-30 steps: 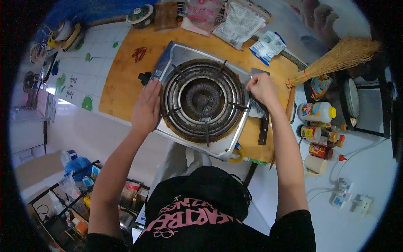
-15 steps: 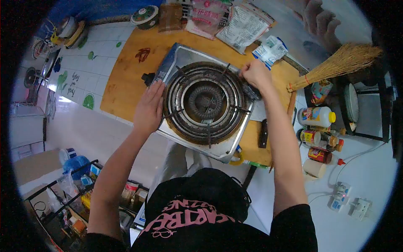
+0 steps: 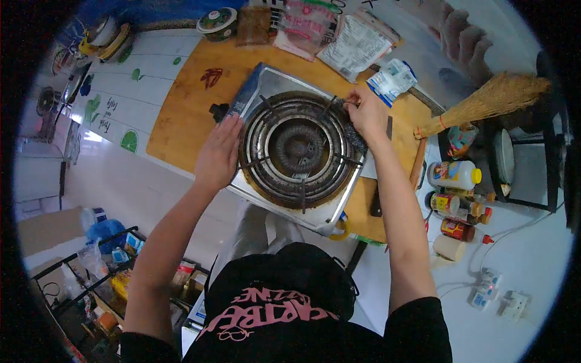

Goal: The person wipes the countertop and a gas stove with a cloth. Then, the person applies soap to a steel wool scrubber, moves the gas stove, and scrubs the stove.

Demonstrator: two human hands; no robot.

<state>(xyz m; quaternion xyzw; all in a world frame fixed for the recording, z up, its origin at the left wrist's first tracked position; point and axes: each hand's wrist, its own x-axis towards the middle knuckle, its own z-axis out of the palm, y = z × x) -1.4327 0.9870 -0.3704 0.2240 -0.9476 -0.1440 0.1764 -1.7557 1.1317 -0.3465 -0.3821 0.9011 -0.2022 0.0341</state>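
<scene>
A metal gas stove [image 3: 330, 221] with a round burner and dark grate rings lies on a wooden board. My left hand [image 3: 219, 154] rests flat on its left edge, fingers stretched out and together. At the stove's upper right edge, my right hand [image 3: 368, 116] is closed, its fingertips bent near an arm of the grate. A dark, wiry wad like a steel wool scrubber [image 3: 356, 139] shows under this hand, against the burner's outer ring. The fingers partly hide how it is gripped. Left of the stove sticks out a black knob [image 3: 218, 112].
Dried red chillies [image 3: 212, 77] lie on the wooden board [image 3: 175, 121]. Bags [image 3: 357, 45] and a lidded bowl [image 3: 216, 23] line the back. Right of the stove are a black-handled knife [image 3: 376, 204], a straw brush [image 3: 484, 103] and several bottles [image 3: 455, 174].
My right hand has shifted slightly down and left along the stove's edge, with the dark wad showing lower. My left hand stays on the left edge. The camera view has shifted a little.
</scene>
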